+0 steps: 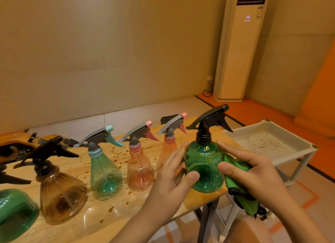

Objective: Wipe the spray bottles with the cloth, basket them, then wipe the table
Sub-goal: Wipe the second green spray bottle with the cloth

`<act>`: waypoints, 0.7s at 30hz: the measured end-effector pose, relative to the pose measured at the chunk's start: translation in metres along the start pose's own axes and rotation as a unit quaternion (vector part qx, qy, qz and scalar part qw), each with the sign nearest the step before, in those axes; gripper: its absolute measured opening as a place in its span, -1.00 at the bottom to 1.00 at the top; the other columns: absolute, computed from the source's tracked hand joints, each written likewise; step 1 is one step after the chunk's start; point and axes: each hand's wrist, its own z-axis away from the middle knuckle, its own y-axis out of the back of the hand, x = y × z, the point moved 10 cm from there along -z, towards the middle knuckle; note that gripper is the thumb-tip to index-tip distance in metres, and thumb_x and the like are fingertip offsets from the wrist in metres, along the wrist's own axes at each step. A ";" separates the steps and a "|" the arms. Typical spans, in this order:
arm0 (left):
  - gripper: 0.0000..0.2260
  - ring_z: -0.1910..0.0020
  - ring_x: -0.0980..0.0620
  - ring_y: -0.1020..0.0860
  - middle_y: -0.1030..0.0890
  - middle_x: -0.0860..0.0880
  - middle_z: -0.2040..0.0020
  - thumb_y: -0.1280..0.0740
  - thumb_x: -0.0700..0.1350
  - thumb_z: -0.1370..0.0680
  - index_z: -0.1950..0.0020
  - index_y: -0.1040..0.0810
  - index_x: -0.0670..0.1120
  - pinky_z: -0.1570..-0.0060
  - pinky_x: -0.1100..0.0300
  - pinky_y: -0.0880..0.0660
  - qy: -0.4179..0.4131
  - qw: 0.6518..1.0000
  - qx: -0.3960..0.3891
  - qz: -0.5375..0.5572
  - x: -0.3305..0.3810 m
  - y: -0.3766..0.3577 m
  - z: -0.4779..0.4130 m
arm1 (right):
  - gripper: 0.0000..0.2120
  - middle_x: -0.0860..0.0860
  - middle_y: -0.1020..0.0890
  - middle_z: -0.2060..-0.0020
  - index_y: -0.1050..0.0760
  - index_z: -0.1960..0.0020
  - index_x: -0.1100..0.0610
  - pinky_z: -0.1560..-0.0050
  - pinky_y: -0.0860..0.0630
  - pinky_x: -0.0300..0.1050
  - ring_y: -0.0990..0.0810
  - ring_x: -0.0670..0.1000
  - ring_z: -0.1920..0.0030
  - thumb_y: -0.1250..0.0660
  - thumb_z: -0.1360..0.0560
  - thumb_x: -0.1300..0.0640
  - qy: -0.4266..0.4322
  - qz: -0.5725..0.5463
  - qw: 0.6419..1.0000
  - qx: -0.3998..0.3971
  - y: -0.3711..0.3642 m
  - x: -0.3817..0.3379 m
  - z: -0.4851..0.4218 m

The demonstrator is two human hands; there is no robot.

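Green spray bottle (204, 163) is hovering near the table (116, 215) edge. My left hand (174, 175) is gripping it, right hand (253, 172) clutching the cloth (244, 204).

Tall AC unit (241, 43) in far corner, display lit. Black cable (207, 93) at its base. Orange floor (272, 112).

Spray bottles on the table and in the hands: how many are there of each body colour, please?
Green bottles: 3
Pink bottles: 2
Brown bottle: 1
Total: 6
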 end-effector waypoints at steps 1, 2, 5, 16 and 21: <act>-0.49 -0.50 0.22 -0.38 -0.41 0.29 -0.49 -0.40 0.00 -0.63 -0.51 -0.31 0.31 -0.34 0.17 -0.51 0.012 1.000 0.007 -0.002 -0.008 -0.005 -0.002 | -0.57 -0.46 -0.61 -0.13 -0.60 -0.21 -0.33 -0.17 -0.50 -0.43 -0.58 -0.36 -0.20 -0.58 -0.37 -0.17 -0.008 0.001 1.000 -0.005 0.001 0.008 -0.002; -0.49 -0.53 0.20 -0.36 -0.40 0.25 -0.52 -0.39 0.05 -0.62 -0.51 -0.30 0.34 -0.38 0.09 -0.50 0.025 1.000 0.011 -0.007 -0.016 -0.009 -0.004 | -0.55 -0.46 -0.61 -0.11 -0.62 -0.22 -0.30 -0.14 -0.51 -0.45 -0.58 -0.36 -0.19 -0.56 -0.34 -0.10 -0.013 0.005 1.000 -0.007 0.003 0.015 -0.003; -0.45 -0.58 0.18 -0.28 -0.34 0.24 -0.58 -0.32 0.18 -0.59 -0.53 -0.20 0.39 -0.49 -0.08 -0.39 0.058 0.997 0.013 -0.041 -0.039 -0.022 -0.012 | -0.50 -0.51 -0.57 -0.07 -0.60 -0.25 -0.20 -0.04 -0.46 -0.53 -0.58 -0.39 -0.17 -0.53 -0.32 -0.03 -0.030 0.018 0.999 -0.008 0.008 0.038 -0.010; -0.44 -0.61 0.21 -0.15 -0.17 0.17 -0.65 -0.20 0.07 -0.68 -0.58 0.04 0.27 -0.58 -0.03 -0.23 0.115 0.982 0.025 -0.151 -0.077 -0.034 -0.044 | -0.47 -0.31 -0.63 -0.22 -0.56 -0.31 -0.25 -0.27 -0.52 -0.22 -0.56 -0.29 -0.27 -0.50 -0.35 -0.17 -0.069 0.000 0.997 -0.034 0.001 0.107 -0.044; -0.43 -0.64 0.14 -0.08 -0.09 0.10 -0.68 -0.17 -0.07 -0.74 -0.55 0.13 0.28 -0.61 -0.02 -0.16 0.127 0.971 0.027 -0.199 -0.088 -0.041 -0.053 | -0.44 -0.21 -0.62 -0.29 -0.54 -0.37 -0.18 -0.31 -0.53 -0.13 -0.56 -0.26 -0.29 -0.50 -0.38 -0.16 -0.089 -0.018 0.994 -0.055 -0.005 0.124 -0.054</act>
